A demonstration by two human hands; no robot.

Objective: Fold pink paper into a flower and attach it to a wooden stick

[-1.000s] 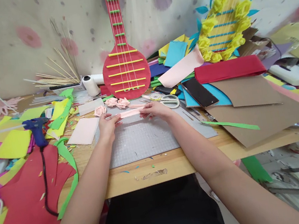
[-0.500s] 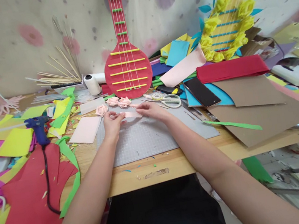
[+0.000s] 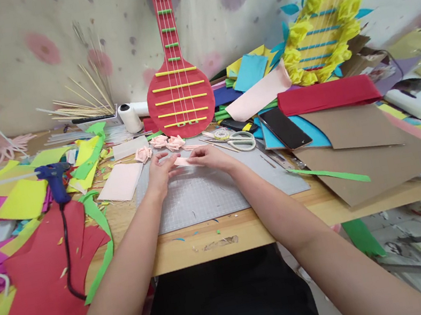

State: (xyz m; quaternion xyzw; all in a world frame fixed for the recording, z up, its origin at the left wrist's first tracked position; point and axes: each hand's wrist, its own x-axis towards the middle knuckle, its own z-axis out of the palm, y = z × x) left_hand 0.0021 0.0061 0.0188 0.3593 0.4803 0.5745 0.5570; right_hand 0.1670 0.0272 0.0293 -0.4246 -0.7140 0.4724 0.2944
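Observation:
A small strip of pale pink paper (image 3: 183,162) is stretched between my two hands, above the grey cutting mat (image 3: 201,197). My left hand (image 3: 162,172) pinches its left end between thumb and fingers. At the other end, my right hand (image 3: 209,156) grips the strip with its fingertips. Just beyond my hands lie several pink paper roses (image 3: 174,142). The red paper lute (image 3: 181,103) with yellow and green bars stands upright behind them. A stack of pale pink paper squares (image 3: 121,182) rests left of the mat.
To the left, a blue glue gun (image 3: 55,182) lies on red sheets (image 3: 43,274) among coloured scraps. On the right are scissors (image 3: 242,141), a black phone (image 3: 285,128) and brown card (image 3: 375,166). A yellow flowered paper instrument (image 3: 318,40) leans behind.
My hands have drawn slightly closer together, so less of the pink strip shows between them. My right hand has moved a little to the left. The camera view has shifted slightly.

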